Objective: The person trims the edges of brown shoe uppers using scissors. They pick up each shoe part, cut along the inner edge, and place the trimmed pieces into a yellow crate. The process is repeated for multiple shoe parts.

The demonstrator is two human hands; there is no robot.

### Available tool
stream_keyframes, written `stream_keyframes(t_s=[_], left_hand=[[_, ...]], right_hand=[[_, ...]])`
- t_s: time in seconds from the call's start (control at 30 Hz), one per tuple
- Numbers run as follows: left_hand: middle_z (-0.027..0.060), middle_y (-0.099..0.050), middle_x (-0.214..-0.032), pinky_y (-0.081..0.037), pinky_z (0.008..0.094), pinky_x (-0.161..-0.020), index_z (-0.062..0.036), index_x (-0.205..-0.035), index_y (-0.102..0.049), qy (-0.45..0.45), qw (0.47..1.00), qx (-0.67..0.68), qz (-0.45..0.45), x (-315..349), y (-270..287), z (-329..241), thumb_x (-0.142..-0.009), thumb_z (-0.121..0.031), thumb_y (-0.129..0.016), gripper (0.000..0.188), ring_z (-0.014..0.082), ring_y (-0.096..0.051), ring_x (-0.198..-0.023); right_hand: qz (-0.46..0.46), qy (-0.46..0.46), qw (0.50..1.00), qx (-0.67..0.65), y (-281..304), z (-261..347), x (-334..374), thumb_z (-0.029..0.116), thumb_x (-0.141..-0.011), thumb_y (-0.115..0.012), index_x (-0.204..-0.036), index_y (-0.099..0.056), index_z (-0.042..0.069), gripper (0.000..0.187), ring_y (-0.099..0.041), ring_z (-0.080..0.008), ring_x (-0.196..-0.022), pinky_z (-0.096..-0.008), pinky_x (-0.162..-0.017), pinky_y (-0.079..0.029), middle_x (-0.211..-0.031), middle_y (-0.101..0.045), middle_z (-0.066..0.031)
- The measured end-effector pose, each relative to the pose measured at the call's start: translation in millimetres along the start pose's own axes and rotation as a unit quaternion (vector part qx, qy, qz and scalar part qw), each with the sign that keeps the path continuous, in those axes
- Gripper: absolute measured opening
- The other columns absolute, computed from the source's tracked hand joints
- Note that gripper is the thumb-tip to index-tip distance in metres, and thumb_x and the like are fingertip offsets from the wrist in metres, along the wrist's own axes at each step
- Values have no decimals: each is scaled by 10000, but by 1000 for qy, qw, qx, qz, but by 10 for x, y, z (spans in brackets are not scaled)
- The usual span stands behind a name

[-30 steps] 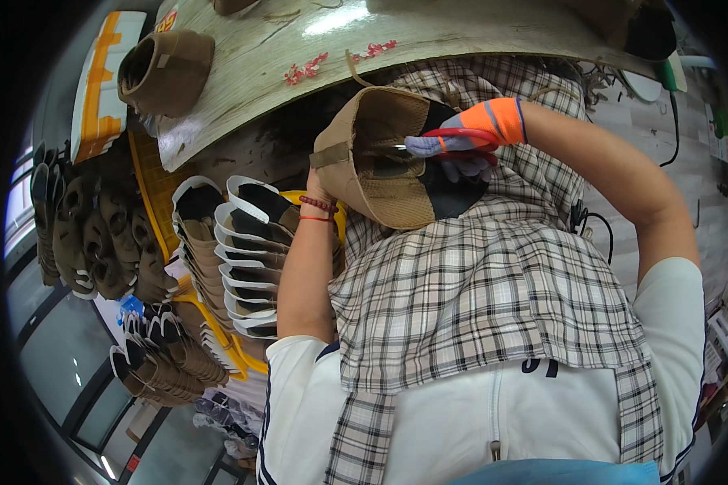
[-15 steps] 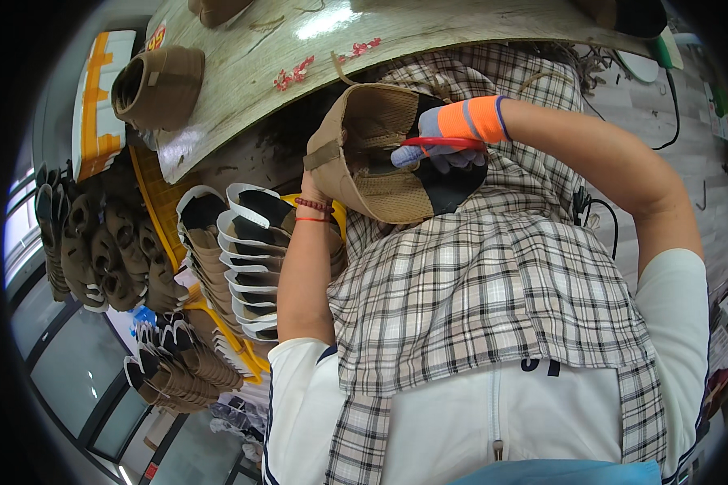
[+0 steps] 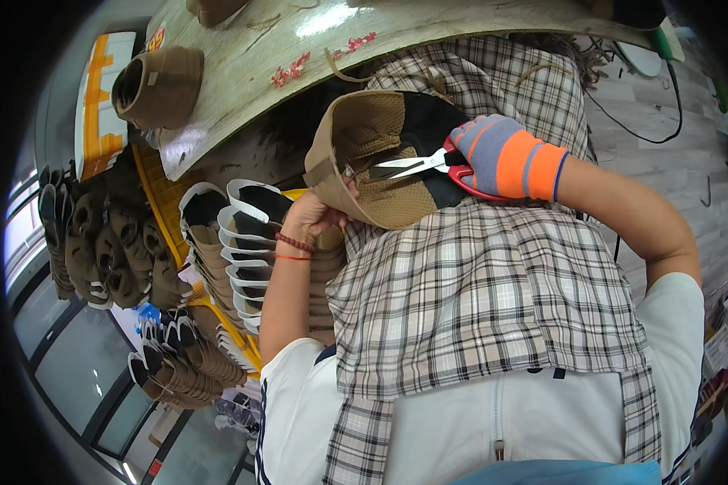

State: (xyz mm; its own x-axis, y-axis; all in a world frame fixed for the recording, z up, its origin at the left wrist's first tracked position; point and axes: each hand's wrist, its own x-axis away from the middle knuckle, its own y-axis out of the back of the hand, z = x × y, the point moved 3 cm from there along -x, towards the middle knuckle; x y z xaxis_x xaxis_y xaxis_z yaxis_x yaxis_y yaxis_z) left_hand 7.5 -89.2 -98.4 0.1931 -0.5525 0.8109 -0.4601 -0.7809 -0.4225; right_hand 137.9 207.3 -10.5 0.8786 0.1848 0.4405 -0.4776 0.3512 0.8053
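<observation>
A brown shoe upper (image 3: 356, 133) with a mesh lining and a black inner part lies over my lap, its opening facing up. Bare and wearing a red bead bracelet, my left hand (image 3: 319, 214) grips its left edge, fingers folded over the rim. My right hand (image 3: 497, 158), in a grey and orange glove, is closed round the red handles of a pair of scissors (image 3: 429, 164). The blades are slightly apart and point left into the upper's opening, towards my left fingers. Whether they touch the material I cannot tell.
Above my lap runs a wooden table edge (image 3: 243, 105), with another brown upper (image 3: 160, 85) at its left. Stacked uppers with white rims (image 3: 247, 234) stand at my left by a yellow rack (image 3: 158, 198). A black cable (image 3: 655, 139) hangs at the right.
My right hand has drawn back to the right and turned, bringing the scissor blades into sight. My left hand has shifted down, its fingers now over the upper's edge.
</observation>
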Motion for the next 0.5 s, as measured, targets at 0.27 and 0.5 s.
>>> stream_keyframes(t_s=[0.27,0.5], left_hand=[[61,-667,-933,-565,305,-728,-2,-996,-643,-9,998,38,-55,60,25,162,-772,18,-716,236,168,-661,-826],[68,-664,-935,-539,315,-840,8,-985,-652,-35,992,98,-68,73,-56,229,-744,76,-713,258,178,-644,-855]], right_hand=[[84,-25,996,28,14,171,-169,382,-785,-675,-1017,-626,34,421,-643,-277,-851,-368,-711,-522,-879,-667,-116],[116,-3,992,57,36,222,-294,396,-797,-649,-1023,-625,37,425,-664,-287,-743,-376,-614,-530,-810,-681,-113]])
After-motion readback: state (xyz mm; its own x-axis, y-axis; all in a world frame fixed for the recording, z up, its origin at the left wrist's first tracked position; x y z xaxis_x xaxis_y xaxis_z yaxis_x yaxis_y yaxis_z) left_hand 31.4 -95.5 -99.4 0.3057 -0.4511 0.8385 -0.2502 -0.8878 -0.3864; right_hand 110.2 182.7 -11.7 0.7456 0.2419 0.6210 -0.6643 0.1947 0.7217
